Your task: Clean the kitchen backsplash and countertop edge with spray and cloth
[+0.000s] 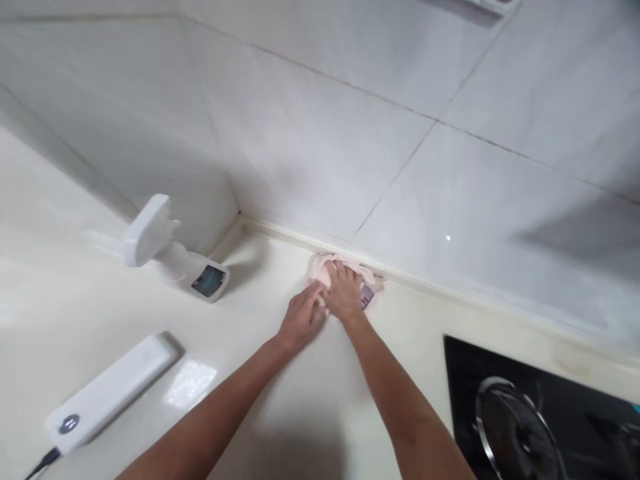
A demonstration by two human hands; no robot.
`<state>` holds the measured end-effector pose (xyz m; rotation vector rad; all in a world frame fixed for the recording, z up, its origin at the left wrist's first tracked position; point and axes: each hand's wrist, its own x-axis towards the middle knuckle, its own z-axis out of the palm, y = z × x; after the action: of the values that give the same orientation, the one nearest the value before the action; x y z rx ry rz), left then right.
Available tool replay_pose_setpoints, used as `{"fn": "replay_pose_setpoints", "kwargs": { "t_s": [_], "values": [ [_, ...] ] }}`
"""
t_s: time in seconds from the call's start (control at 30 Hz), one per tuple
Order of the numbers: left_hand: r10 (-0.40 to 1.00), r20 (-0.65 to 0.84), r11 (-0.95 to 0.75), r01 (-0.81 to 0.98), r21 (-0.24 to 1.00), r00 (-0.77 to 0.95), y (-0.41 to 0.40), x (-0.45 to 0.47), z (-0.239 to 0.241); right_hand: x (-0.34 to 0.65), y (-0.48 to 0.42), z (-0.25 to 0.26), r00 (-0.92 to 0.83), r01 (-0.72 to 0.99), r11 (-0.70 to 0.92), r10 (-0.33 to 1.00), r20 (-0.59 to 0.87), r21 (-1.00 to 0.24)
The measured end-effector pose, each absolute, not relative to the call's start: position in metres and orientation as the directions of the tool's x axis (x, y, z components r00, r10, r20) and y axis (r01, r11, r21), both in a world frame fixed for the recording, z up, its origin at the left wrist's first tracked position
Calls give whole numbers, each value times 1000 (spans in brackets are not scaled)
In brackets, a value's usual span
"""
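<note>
A pale pink cloth [371, 279] lies bunched on the cream countertop [280, 400], right against the foot of the tiled wall. My right hand [344, 293] lies on top of it, palm down, fingers pressed into the cloth and pointing at the wall. My left hand [301, 317] is beside it on the left, fingers together, touching the cloth's near left edge and the right hand. Most of the cloth is hidden under the hands.
A white gadget with a small dark screen [173, 257] stands in the corner at left. A long white power strip [107, 393] lies near the left front. A black gas hob with a burner [530, 413] fills the lower right. Glossy white tiles [425, 100] form the wall.
</note>
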<state>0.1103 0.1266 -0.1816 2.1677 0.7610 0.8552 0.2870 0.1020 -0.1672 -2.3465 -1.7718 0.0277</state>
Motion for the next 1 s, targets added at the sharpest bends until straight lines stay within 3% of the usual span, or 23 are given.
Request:
{"fn": "replay_pose_setpoints", "kwargs": {
  "t_s": [0.27,0.47,0.6,0.87,1.0],
  "values": [
    [549,304,-574,87,814,779,23,114,-186,439,-59,-177,752,654,-755,639,162,-56],
    [472,287,-543,18,839,834,1,92,-176,395,-96,-179,793,597,-801,582,180,-43],
    [501,130,-416,106,903,856,8,90,-164,330,-138,-187,813,562,-824,535,230,-69],
    [537,-34,-277,214,937,843,-2,97,-148,265,-210,-190,844,536,-769,486,226,-349],
    [487,-62,-186,173,967,871,-7,96,-137,242,-208,-174,946,249,-720,324,3,-647]
  ]
}}
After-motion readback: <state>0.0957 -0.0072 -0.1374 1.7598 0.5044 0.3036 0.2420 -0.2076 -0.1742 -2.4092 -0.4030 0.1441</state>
